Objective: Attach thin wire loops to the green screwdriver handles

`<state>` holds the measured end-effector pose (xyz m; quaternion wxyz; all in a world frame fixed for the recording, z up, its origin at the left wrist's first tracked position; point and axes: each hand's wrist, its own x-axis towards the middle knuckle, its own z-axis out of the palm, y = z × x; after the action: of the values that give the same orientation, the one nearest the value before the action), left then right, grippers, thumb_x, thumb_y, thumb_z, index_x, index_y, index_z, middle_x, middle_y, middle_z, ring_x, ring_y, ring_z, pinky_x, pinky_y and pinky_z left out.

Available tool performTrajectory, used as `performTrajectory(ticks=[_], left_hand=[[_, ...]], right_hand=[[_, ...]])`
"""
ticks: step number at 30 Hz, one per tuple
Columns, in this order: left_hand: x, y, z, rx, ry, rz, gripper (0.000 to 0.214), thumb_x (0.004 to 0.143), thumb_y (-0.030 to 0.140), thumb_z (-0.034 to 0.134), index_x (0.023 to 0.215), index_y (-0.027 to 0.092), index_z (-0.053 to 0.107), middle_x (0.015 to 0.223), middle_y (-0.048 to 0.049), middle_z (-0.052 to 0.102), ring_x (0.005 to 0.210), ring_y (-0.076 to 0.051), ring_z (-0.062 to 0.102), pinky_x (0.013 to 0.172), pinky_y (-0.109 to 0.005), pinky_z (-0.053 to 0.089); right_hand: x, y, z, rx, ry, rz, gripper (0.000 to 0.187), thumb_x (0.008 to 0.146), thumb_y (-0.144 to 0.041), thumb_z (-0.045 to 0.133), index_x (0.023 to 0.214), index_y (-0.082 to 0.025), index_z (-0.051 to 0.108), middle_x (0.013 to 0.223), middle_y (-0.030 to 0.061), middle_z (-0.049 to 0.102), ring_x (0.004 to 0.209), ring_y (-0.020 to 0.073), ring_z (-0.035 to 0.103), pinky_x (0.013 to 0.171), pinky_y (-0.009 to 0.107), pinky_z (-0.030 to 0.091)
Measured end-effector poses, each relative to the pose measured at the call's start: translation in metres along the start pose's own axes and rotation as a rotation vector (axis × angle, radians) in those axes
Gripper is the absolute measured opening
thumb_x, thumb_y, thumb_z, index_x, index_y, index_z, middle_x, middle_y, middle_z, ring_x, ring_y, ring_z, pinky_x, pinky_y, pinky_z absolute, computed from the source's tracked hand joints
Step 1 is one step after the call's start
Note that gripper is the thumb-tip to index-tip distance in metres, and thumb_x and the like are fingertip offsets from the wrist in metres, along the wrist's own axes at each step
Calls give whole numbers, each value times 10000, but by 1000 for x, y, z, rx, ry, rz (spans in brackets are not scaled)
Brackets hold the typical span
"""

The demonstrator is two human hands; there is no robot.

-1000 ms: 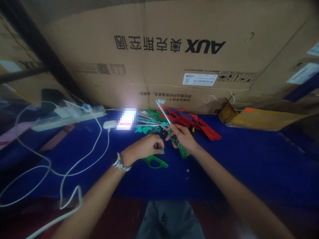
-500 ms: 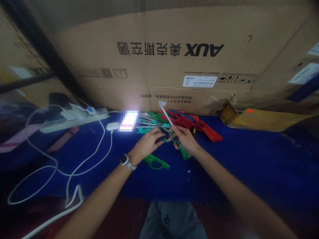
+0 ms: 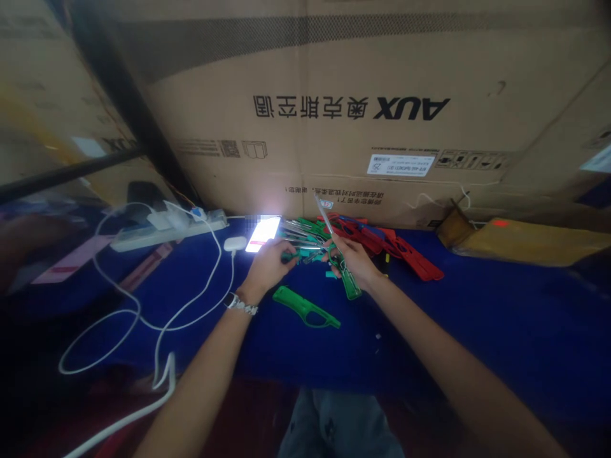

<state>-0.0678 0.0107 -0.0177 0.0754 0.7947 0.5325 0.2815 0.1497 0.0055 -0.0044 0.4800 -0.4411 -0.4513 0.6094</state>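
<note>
My right hand (image 3: pixel 354 259) is closed on a green-handled tool (image 3: pixel 348 280) whose metal blade (image 3: pixel 324 214) points up and away. My left hand (image 3: pixel 268 263), a watch on its wrist, reaches into the pile of green-handled blades (image 3: pixel 300 236) and is closed around one at the pile's near edge. A loose green plastic handle (image 3: pixel 305 307) lies on the blue cloth (image 3: pixel 477 318) just below both hands. Red handle pieces (image 3: pixel 405 253) lie to the right of the pile.
A large AUX cardboard box (image 3: pixel 363 127) stands right behind the pile. A lit phone (image 3: pixel 262 232), a white charger and cables (image 3: pixel 143 305) and a power strip (image 3: pixel 167 229) sit at left. A yellow-brown package (image 3: pixel 529 242) lies at right. My knee shows below the table edge.
My left hand has moved from beside the loose green handle up and away into the pile and closed there. My right hand kept hold of its tool. The view shifted left and down slightly.
</note>
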Motion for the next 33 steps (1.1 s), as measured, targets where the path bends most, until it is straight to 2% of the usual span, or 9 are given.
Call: performTrajectory(ticks=[4,7,14,18,25,33], left_hand=[[-3,1,1,74,-47,-7,158,789,246,767,926,205,699,994,-63,643,925,-260,610,797,-370,495],[-3,2,6,75,-59,-11,123,811,250,741,916,202,697,952,-56,635,882,-242,616,757,-348,493],[-3,1,12,14,-4,28,126,799,223,728,898,197,655,988,-71,623,884,-246,615,742,-355,498],[-3,2,14,-21,-16,43,119,791,198,723,868,207,634,912,-55,662,852,-245,624,741,-359,493],[-4,3,21,-63,-12,1,110,793,194,715,891,197,666,878,-58,658,786,-227,617,710,-349,498],[-6,4,29,-31,37,-3,68,786,199,714,838,198,671,880,-64,612,808,-238,591,778,-389,509]], right_hand=[[-5,7,0,16,22,26,362,922,-519,604,857,-162,617,608,13,680,290,94,481,282,215,362],[-7,11,1,3,10,25,406,897,-569,617,870,-164,618,591,4,671,295,93,487,284,210,375],[-9,10,6,8,1,8,458,840,-628,653,871,-173,617,624,17,692,298,95,494,277,212,366],[-9,9,5,6,8,12,448,845,-616,651,859,-169,625,637,21,693,308,88,493,284,208,369],[-9,9,3,41,44,13,444,804,-616,686,881,-179,658,759,22,697,471,108,593,305,191,401],[-10,10,0,101,56,2,456,744,-620,727,862,-181,688,827,26,690,553,112,591,316,192,405]])
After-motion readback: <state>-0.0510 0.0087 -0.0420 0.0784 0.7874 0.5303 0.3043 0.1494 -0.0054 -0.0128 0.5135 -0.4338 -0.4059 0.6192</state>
